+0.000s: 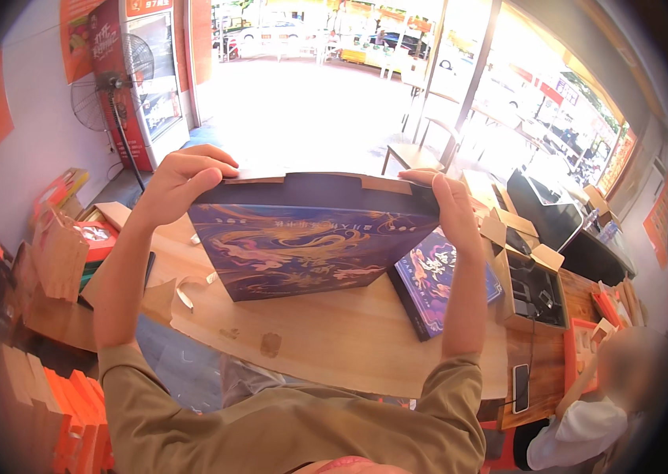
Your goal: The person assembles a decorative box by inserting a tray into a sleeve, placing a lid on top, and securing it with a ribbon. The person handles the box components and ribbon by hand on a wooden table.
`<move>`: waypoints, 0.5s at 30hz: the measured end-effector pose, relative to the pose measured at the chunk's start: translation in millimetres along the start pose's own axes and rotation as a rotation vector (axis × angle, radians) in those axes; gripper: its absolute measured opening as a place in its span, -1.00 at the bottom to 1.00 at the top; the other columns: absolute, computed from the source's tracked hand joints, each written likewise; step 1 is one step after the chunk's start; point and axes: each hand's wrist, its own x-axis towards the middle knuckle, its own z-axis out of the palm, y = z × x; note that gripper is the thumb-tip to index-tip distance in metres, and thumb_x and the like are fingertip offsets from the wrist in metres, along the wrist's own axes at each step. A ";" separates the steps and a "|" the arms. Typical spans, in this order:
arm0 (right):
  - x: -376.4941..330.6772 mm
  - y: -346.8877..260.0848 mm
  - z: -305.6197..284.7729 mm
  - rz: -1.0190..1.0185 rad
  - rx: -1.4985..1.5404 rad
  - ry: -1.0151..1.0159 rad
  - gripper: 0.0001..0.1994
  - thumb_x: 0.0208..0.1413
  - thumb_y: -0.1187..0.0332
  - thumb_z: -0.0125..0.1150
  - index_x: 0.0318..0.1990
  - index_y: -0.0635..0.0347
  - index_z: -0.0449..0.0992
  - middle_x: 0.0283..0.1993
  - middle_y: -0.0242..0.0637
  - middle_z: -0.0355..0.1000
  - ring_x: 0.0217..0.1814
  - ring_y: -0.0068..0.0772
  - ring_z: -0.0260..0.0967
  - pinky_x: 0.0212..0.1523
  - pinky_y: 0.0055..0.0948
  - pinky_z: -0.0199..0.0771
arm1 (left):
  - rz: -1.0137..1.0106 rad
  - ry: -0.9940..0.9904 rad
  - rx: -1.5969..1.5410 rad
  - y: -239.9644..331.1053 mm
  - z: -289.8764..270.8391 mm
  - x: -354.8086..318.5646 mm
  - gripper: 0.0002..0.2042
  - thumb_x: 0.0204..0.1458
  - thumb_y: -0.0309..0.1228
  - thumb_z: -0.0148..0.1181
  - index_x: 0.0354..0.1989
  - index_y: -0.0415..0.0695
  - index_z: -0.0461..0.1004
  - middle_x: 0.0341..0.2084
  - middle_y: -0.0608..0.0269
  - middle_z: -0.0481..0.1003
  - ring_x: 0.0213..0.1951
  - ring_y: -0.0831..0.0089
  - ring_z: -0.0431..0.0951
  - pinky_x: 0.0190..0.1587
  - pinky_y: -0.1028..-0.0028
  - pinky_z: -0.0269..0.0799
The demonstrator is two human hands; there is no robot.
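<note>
A large purple-blue gift box (310, 249) with gold and pink swirling artwork stands tilted on the wooden table, its dark flap with a tab along the upper edge. At its upper left corner, my left hand (184, 183) is closed round the edge, thumb on the near side and fingers over the top. The upper right corner is held the same way by my right hand (446, 204). What lies behind or inside the box is hidden. Beside it, partly covered by my right forearm, a flatter purple box (425, 288) with similar artwork lies on the table.
An open carton (535, 292) with dark contents and a phone (520, 387) sit to the right, near a person in white (579, 434). Orange cartons (73, 403) are stacked at lower left. A fan (115, 83) and chair (413, 154) stand beyond the table (349, 355).
</note>
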 end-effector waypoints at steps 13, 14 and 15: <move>4.5 -37.0 -2.7 0.039 -0.203 -0.151 -0.60 0.06 0.41 0.45 0.08 0.36 0.70 -0.07 -0.26 0.65 -0.04 -0.51 0.53 0.04 -0.46 0.51 | -0.165 -0.239 0.317 47.3 -8.3 21.3 -0.64 0.18 -0.31 0.39 0.12 -0.14 0.66 -0.05 0.16 0.68 -0.11 0.33 0.61 -0.01 0.36 0.51; 5.2 -35.4 -2.8 0.031 -0.214 -0.145 -0.59 0.05 0.39 0.49 0.07 0.36 0.70 -0.08 -0.26 0.65 -0.06 -0.52 0.53 0.02 -0.47 0.51 | -0.160 -0.254 0.328 49.3 -7.3 22.9 -0.63 0.18 -0.31 0.40 0.14 -0.12 0.66 -0.05 0.17 0.68 -0.10 0.31 0.61 -0.01 0.34 0.51; 5.5 -34.7 -0.2 0.037 -0.200 -0.134 -0.59 0.05 0.39 0.49 0.07 0.36 0.70 -0.09 -0.26 0.64 -0.06 -0.52 0.53 0.00 -0.47 0.51 | -0.127 -0.262 0.350 50.1 -6.1 23.9 -0.62 0.18 -0.27 0.40 0.16 -0.11 0.65 -0.05 0.15 0.68 -0.09 0.28 0.62 -0.01 0.32 0.51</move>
